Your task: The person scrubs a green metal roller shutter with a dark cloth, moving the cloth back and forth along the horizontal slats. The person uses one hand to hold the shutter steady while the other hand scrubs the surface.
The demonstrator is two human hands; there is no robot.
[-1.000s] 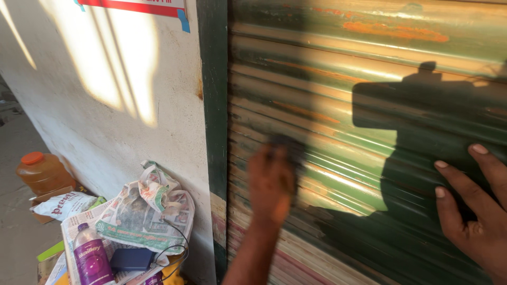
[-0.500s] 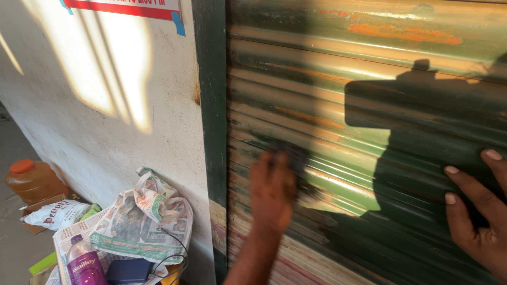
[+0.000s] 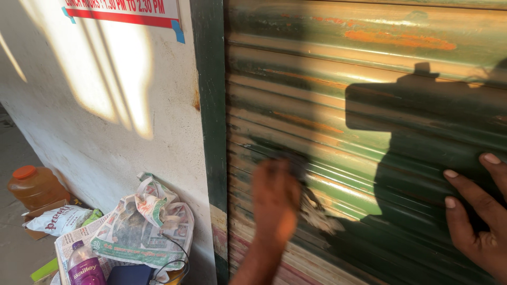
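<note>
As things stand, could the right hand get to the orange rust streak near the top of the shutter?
Probably yes. The right hand lies flat on the green roller shutter, and the rust streak sits above it on the same bare surface with nothing between; whether the arm stretches that far can't be told.

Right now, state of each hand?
Left hand: blurred against the green shutter, grip and contents cannot be told.
Right hand: open, flat on the shutter, holding nothing.

I'm seeing the green, rust-streaked shutter (image 3: 338, 95) standing upright, ribbed, pressing against the fingers (image 3: 465, 208), closed down.
</note>
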